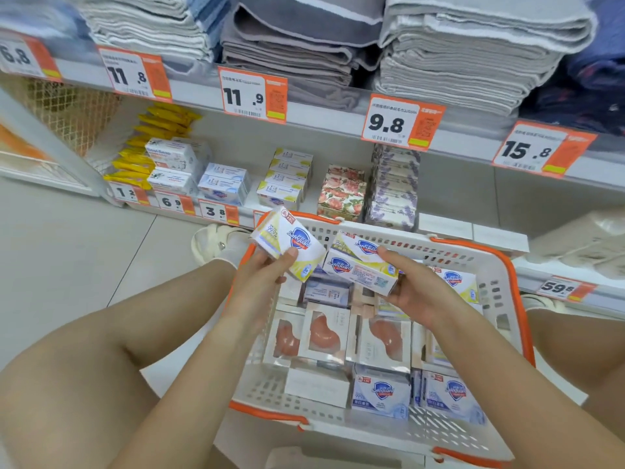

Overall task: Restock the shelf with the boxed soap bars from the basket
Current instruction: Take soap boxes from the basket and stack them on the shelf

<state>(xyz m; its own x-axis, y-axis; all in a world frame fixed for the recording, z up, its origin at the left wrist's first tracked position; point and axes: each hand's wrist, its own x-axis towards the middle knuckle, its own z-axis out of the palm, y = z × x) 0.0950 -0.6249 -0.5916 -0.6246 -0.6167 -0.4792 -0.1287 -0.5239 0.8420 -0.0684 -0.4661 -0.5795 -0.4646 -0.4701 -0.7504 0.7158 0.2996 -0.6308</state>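
My left hand point(260, 279) grips a yellow-and-white boxed soap bar point(291, 242) above the far left corner of the basket. My right hand point(411, 286) holds a stack of two more yellow soap boxes point(358, 265) just right of it. Below them the white basket with orange trim point(507, 292) holds several soap boxes: blue-and-white ones point(380, 394) at the near side, another yellow one point(456, 280) at the far right, and windowed boxes with pink contents point(319, 333). On the low shelf point(243, 211) behind, a stack of matching yellow soap boxes point(284, 179) stands.
The low shelf also carries blue soap boxes point(225, 184), white boxes point(172, 164), yellow packets point(135, 164), floral boxes point(341, 192) and lavender packs point(394, 187). Folded towels point(456, 52) fill the shelf above, with orange price tags point(252, 94) along its edge. My knees flank the basket on the tiled floor.
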